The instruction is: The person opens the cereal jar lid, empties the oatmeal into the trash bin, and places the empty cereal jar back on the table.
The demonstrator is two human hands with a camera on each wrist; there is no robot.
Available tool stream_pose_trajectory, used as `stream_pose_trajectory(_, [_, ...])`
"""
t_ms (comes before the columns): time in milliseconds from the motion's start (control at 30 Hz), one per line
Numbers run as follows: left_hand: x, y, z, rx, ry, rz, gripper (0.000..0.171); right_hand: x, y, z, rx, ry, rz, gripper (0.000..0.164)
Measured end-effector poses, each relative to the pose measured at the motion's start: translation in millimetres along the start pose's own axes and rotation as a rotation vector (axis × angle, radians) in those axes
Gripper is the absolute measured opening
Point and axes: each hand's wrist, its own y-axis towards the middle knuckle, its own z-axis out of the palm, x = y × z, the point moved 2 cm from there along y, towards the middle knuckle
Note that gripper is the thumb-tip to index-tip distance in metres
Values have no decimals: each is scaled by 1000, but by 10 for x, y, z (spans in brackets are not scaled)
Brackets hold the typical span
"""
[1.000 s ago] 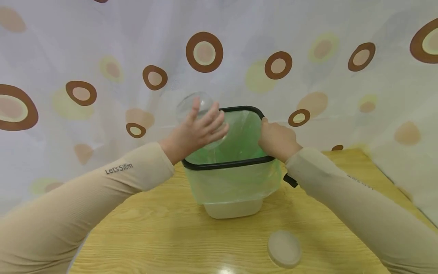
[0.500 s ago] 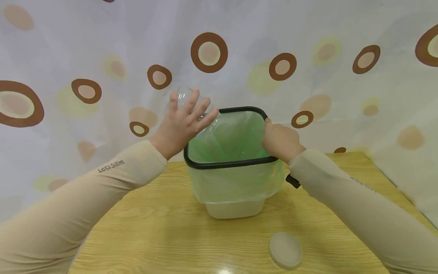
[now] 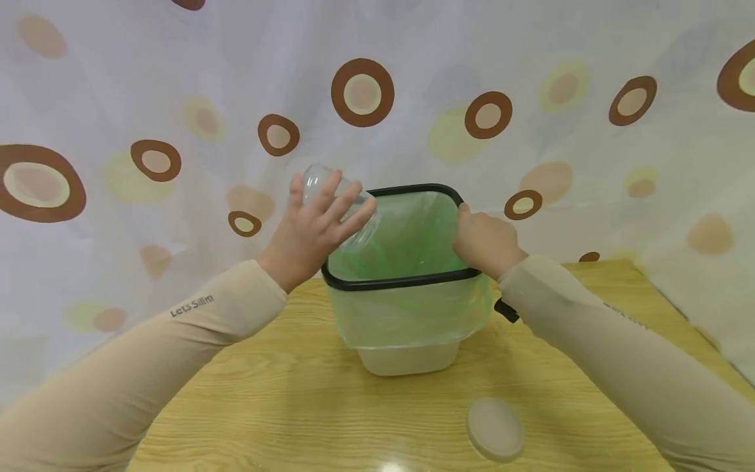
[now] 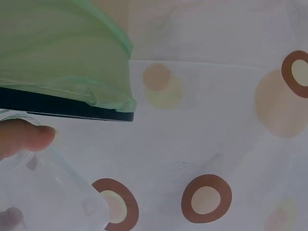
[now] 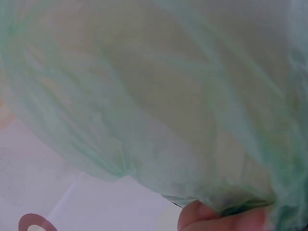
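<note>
My left hand (image 3: 307,229) holds a clear jar (image 3: 316,178), tilted with its mouth toward the bin's opening at the left side. In the left wrist view, the thumb curls over the jar (image 4: 67,192) near its mouth, just by the dark rim. The small pale bin (image 3: 407,360) stands upright on the table, lined with a green plastic bag (image 3: 407,318) folded down over its outside. A black rim (image 3: 407,283) goes round the top. At the right side, my right hand (image 3: 486,242) grips this rim; in its wrist view the fingers are partly hidden by the bag.
A round beige lid (image 3: 495,429) lies on the wooden table (image 3: 265,400) in front of the bin. A short black piece (image 3: 506,311) sticks out beside the right sleeve. Behind the table hangs a white sheet (image 3: 413,39) with brown and yellow circles.
My left hand has shifted slightly left with the jar and turned it so its mouth points down toward the bin. The right hand keeps its grip on the rim.
</note>
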Motion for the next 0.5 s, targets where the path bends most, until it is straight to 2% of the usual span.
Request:
stream_pose_trajectory(100, [-42,-17,-47,-6,-58,-41,59,-11,-12,-2,-14,3,-9,59])
stream_pose_trajectory(200, [-93,-31,-73,-44,-57,-51,58,-17,-14,8,-23,4,-16,58])
stream_pose_trajectory(300, [-88,-11,-72,-111,50,-22,56,-21,-5,19,-27,3,-23,57])
stream_pose_trajectory(400, [-34,59,-65,-136,204,10,52,-23,-3,16,-36,-4,-24,58])
stream_pose_trajectory(500, [-32,106,-49,-107,345,134,48,-26,-14,6,-34,-2,-16,58])
